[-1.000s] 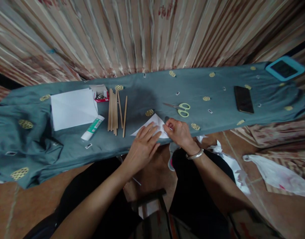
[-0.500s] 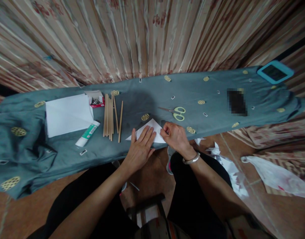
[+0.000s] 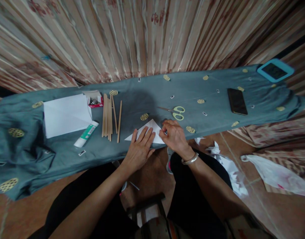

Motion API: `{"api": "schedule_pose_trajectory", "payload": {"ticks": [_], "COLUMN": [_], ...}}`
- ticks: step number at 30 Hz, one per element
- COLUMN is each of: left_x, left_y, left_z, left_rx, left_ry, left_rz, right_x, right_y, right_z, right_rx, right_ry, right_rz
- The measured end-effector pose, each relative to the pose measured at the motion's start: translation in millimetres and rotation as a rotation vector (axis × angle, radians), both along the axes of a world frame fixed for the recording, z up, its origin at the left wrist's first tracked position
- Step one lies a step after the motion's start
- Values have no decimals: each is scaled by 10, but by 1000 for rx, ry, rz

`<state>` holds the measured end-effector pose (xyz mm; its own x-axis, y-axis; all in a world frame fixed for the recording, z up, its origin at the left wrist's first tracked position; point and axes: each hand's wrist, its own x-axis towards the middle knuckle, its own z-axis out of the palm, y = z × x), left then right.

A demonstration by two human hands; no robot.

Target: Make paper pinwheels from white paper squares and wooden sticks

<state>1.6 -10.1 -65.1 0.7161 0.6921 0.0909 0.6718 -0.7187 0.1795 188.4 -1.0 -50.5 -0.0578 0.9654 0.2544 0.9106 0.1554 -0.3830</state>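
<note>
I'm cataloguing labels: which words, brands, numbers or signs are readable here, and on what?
None can be read.
Green-and-white tube: print too small and blurred.
Red box: marks too small.
Blue-framed device: display too dark and blurred.
Small rectangles on the cloth: marks too small.

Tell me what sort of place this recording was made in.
Likely a room in a home: patterned cloth is spread in front of the person, long curtains hang behind it, and tiled floor shows below.
</note>
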Motion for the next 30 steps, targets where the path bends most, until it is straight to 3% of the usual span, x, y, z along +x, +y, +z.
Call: {"api": "schedule_pose_trajectory", "payload": {"ticks": [13, 18, 22, 25, 30], "left_x": [10, 4, 5, 3, -1], "left_y": [1, -1, -3, 2, 11], "left_z": [-29, -50, -63, -73, -89], "left_rx": [10, 37, 56, 62, 66], "left_ry": [16, 30, 35, 31, 25], "left_rz": [-17, -22, -23, -30, -30], "right_x": [-6, -20, -80, -139, -167], "right_y": [-6, -60, -186, -288, -359], "right_z": [-31, 48, 114, 96, 27], "right_rx": [18, -9, 46, 2, 40], "right_ry": [-69, -114, -100, -133, -158], "right_rz": [14, 7, 138, 244, 294]}}
